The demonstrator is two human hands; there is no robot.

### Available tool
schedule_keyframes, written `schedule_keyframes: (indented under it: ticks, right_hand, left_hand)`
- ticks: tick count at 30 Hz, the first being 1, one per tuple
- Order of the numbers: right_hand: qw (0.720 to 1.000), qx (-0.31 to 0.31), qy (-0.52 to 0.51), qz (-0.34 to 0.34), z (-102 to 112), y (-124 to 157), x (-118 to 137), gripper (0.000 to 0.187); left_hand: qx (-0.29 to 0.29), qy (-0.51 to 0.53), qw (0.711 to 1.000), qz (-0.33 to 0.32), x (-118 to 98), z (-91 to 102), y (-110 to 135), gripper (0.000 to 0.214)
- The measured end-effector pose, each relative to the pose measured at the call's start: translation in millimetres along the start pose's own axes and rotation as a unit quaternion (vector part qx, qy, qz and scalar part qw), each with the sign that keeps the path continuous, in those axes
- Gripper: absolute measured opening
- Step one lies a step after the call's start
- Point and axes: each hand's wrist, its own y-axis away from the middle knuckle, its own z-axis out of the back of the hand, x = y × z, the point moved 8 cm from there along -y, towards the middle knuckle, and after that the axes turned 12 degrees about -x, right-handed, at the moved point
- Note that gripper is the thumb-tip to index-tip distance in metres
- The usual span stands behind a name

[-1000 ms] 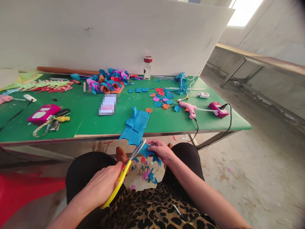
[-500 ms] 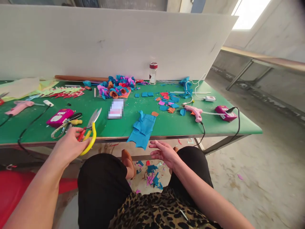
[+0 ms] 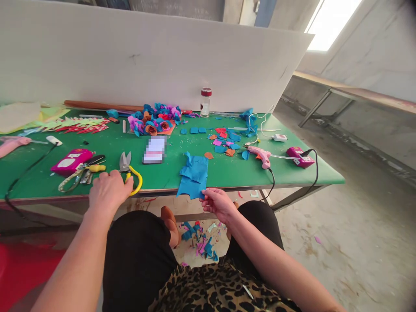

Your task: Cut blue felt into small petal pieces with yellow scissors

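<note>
My left hand is at the table's front edge, fingers curled over one handle of the scissors. The scissors' blades lie on the green table, slightly parted and pointing away from me. Their yellow handle loop sticks out to the right of my hand, and the other handle is hidden beneath it. Between thumb and fingers, my right hand pinches the lower right corner of a blue crepe paper piece. That paper lies flat with a torn, folded top and overhangs the table edge a little.
A phone lies behind the scissors. Paper flowers and a glass jar stand at the back. Cut petals and a pink glue gun lie to the right. Pliers lie left, and scraps litter the floor.
My left hand has lowered the scissors from the air onto the table. My right hand has moved from beside the blue crepe paper to pinch its corner. The view has shifted slightly.
</note>
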Motion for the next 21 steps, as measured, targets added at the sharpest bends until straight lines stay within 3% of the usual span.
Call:
schedule_keyframes:
  ticks: [2,4,6,8,11,14,18,21]
  right_hand:
    - [1.000,-0.008,-0.018,-0.001,4.9,-0.6,3.3,0.030]
    - [0.999,-0.005,-0.032,-0.007,6.2,0.8,4.3,0.029]
    - [0.999,0.001,-0.043,-0.012,5.1,4.3,4.5,0.028]
    - [0.999,0.009,-0.051,-0.013,2.3,9.7,6.2,0.027]
    - [0.998,0.036,-0.057,0.014,-1.1,20.0,20.8,0.030]
    - [0.990,0.017,-0.017,0.139,9.0,29.7,61.2,0.038]
    - [0.928,-0.036,0.061,0.364,20.3,53.2,127.9,0.033]
    - [0.906,0.023,0.113,0.408,-0.7,66.0,145.1,0.032]
  left_hand:
    - [-0.066,0.011,0.997,-0.040,-15.2,8.8,6.7,0.062]
    - [-0.120,0.080,0.978,-0.153,-51.3,13.3,24.1,0.052]
    - [-0.094,0.197,0.926,-0.309,-99.1,7.1,53.6,0.057]
    - [-0.082,0.278,0.882,-0.370,-132.0,2.3,75.0,0.061]
    - [-0.096,0.370,0.861,-0.335,-152.9,3.7,75.6,0.034]
    - [-0.064,0.482,0.849,-0.207,-145.8,11.0,51.6,0.014]
    - [0.024,0.626,0.779,-0.018,-125.5,21.6,29.6,0.031]
    - [0.092,0.686,0.721,0.023,-127.0,31.4,32.1,0.037]
